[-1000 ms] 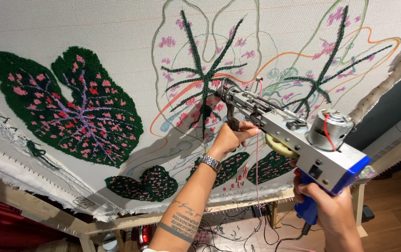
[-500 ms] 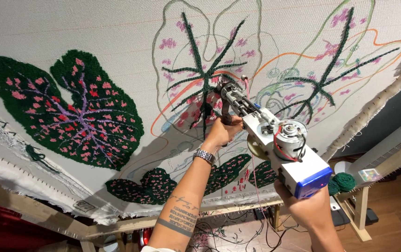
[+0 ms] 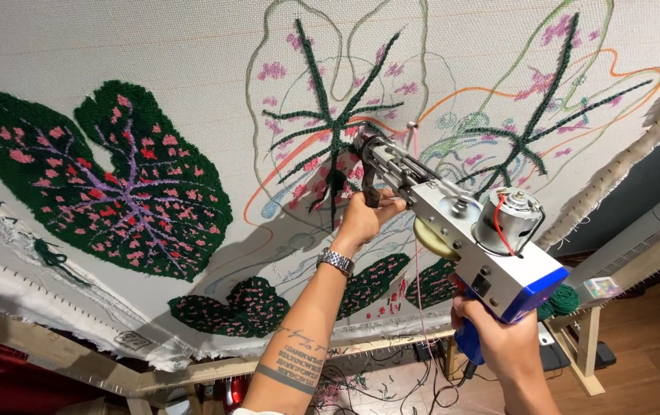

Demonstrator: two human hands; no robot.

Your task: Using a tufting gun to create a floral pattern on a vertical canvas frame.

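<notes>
A tufting gun (image 3: pixel 474 240) with a silver body, blue rear and round motor points its needle at a white cloth (image 3: pixel 115 46) stretched on a wooden frame (image 3: pixel 192 374). My left hand (image 3: pixel 367 217), a metal watch on its wrist, grips the gun's black front handle near the needle. My right hand (image 3: pixel 495 336) holds the blue rear grip from below. The needle tip meets the cloth by pink tufts inside an outlined leaf (image 3: pixel 330 115) with dark green veins. Pink yarn (image 3: pixel 416 277) runs down from the gun.
A finished dark green leaf (image 3: pixel 111 180) with pink spots fills the cloth's left. Smaller green tufted leaves (image 3: pixel 234 307) sit along the lower edge. Another outlined leaf (image 3: pixel 545 107) lies to the right. Green yarn balls (image 3: pixel 560 301), a wooden stand, cables and a white appliance (image 3: pixel 645 234) are at lower right.
The gun and both hands have stayed at the middle leaf while my view shifted slightly; the gun's rear swung a little lower and to the left relative to the first frame.
</notes>
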